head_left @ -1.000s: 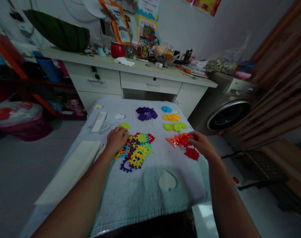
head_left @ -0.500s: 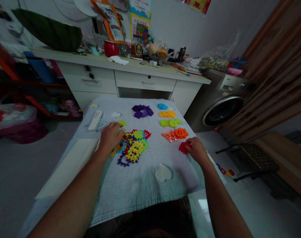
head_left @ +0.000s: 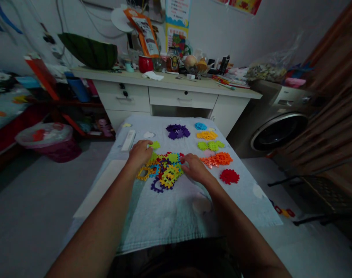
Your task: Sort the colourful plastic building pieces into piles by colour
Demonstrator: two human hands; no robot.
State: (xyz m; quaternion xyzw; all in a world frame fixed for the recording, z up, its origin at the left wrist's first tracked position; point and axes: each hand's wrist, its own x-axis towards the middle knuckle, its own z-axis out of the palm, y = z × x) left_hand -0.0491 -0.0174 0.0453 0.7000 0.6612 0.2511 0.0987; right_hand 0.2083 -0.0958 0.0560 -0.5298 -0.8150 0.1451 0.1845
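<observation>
My left hand [head_left: 140, 153] is at the upper left of a mixed pile of interlocking plastic pieces [head_left: 170, 174] in yellow, blue, red, purple and green. Its fingertips overlap the left edge of a lime-green toothed piece [head_left: 155, 145], and the fingers curl as if around that edge. At the pile's right side, my right hand [head_left: 193, 166] has thumb and fingers apart, with nothing visibly held. Sorted groups lie beyond: purple [head_left: 178, 131], blue [head_left: 200, 126], yellow [head_left: 206, 135], lime green [head_left: 212, 145], orange [head_left: 221, 158] and red [head_left: 229, 176].
A grey-blue cloth [head_left: 164, 216] covers the table. A white box-like strip [head_left: 128, 140] lies at its left. Behind stands a white drawer desk [head_left: 184, 99] with a watermelon half [head_left: 90, 52] and jars. A washing machine [head_left: 276, 119] is on the right.
My right hand has left the red pieces and moved left to the mixed pile; the red group now lies uncovered. My left hand stays by the lime-green piece. The camera has turned slightly left.
</observation>
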